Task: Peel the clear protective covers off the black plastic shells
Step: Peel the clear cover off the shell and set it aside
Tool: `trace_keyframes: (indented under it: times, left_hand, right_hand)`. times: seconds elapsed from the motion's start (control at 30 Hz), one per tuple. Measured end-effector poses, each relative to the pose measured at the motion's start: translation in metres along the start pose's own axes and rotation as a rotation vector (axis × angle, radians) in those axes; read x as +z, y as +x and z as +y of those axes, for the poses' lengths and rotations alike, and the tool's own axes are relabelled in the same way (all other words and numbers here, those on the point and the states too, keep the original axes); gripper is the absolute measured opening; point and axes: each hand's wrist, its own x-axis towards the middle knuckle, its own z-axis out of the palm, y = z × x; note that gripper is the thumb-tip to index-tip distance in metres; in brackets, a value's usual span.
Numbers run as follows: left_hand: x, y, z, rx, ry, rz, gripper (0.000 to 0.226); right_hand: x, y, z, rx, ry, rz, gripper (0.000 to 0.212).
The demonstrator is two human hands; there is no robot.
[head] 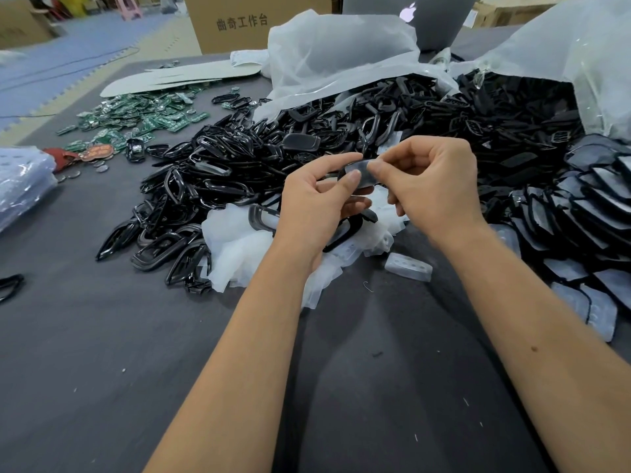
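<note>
My left hand (pixel 314 203) grips a small black plastic shell (pixel 364 177) between thumb and fingers, above the middle of the table. My right hand (pixel 433 186) pinches the shell's upper right end, where its clear cover (pixel 358 166) shows as a pale sheen. A second black shell (pixel 345 230) hangs under the left hand's fingers. Peeled clear covers (pixel 239 247) lie in a whitish heap just below both hands, and one more cover (pixel 408 266) lies apart to the right. A large pile of black shells (pixel 341 131) spreads behind the hands.
Stacked flat black parts (pixel 580 213) with clear covers fill the right side. Green circuit boards (pixel 136 117) lie at the back left. White plastic bags (pixel 341 52) rise behind the pile, with a laptop (pixel 430 18) and a cardboard box (pixel 239 22). The table top is grey cloth (pixel 102 353).
</note>
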Motion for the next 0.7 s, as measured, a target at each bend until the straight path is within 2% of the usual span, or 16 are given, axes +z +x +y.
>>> trace_keyframes:
  times: [0.2, 0.43, 0.5, 0.6, 0.7]
  left_hand:
    - [-0.0016, 0.0015, -0.0029, 0.001, 0.037, 0.009, 0.024]
    - [-0.0017, 0.0017, -0.0031, 0.029, 0.082, 0.030, 0.029]
    - [-0.0008, 0.0011, -0.0028, 0.033, 0.108, 0.037, 0.029]
    - [0.0009, -0.0001, -0.0021, 0.040, 0.127, 0.033, 0.027]
    - [0.0022, -0.0014, -0.0015, 0.040, 0.123, 0.026, 0.026]
  right_hand:
    - [0.0016, 0.0002, -0.0010, 0.018, -0.010, 0.002, 0.012]
    - [0.0026, 0.0003, 0.0003, 0.111, -0.008, 0.014, 0.026]
    - [0.0020, 0.0009, 0.0014, 0.231, 0.103, -0.008, 0.028]
    - [-0.0014, 0.0015, 0.0010, 0.479, 0.418, -0.096, 0.023]
    - [-0.0049, 0.0019, 0.0011, 0.567, 0.614, -0.196, 0.018]
